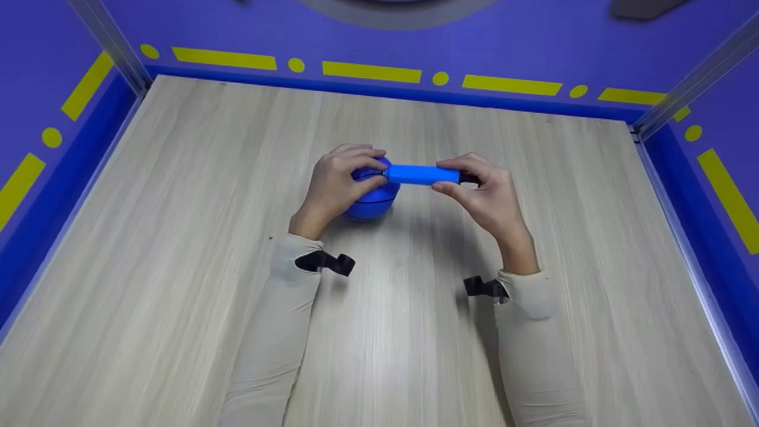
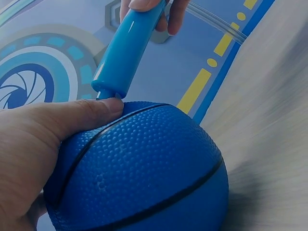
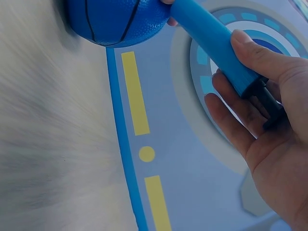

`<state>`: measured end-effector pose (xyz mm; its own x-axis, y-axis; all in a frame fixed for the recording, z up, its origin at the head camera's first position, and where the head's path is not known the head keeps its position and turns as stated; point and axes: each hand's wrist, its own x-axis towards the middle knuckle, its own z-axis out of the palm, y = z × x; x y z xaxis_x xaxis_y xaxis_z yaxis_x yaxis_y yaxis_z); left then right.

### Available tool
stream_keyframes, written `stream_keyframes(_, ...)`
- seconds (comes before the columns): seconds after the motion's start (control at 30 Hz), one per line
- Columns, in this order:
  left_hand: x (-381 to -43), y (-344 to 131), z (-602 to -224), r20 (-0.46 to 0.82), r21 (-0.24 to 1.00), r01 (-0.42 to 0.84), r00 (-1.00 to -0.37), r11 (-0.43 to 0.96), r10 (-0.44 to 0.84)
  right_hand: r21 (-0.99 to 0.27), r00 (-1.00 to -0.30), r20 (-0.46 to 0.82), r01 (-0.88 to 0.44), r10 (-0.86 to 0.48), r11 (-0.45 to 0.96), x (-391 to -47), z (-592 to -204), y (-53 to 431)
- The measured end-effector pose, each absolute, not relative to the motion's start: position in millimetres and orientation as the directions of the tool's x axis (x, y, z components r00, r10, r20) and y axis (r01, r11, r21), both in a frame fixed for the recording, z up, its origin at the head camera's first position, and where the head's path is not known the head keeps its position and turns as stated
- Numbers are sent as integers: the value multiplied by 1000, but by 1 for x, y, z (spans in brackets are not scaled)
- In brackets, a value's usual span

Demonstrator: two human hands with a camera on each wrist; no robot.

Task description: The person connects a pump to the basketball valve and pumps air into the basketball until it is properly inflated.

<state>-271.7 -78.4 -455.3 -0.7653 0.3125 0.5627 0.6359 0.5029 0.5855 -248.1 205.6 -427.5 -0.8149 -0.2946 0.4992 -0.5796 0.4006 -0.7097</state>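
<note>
A small blue ball (image 1: 370, 206) with black seams and a pebbled skin sits under my left hand (image 1: 337, 182). The left thumb (image 2: 91, 113) lies along its top, the tip right at the end of a blue hand pump (image 1: 420, 174). Other left fingers reach round the ball's far side. My right hand (image 1: 487, 188) grips the pump barrel near its rear end, thumb on one side and fingers on the other. From that end the black plunger handle (image 3: 274, 118) sticks out a short way toward the right palm. The nozzle end meets the ball, partly hidden by the left fingertips.
Beneath the hands is a wood-grain table (image 1: 190, 207). Blue-purple panels with yellow marks (image 1: 371, 71) stand behind it and along both sides, joined by metal corner posts (image 1: 694, 83). Black camera mounts (image 1: 326, 261) are strapped to both wrists.
</note>
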Motion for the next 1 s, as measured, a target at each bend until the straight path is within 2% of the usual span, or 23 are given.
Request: stream_keyframes(1.0,-273,-78,-456,569,586,640,-762,497,310,-693,-800,510,-599,-315,401,-247,-424,210)
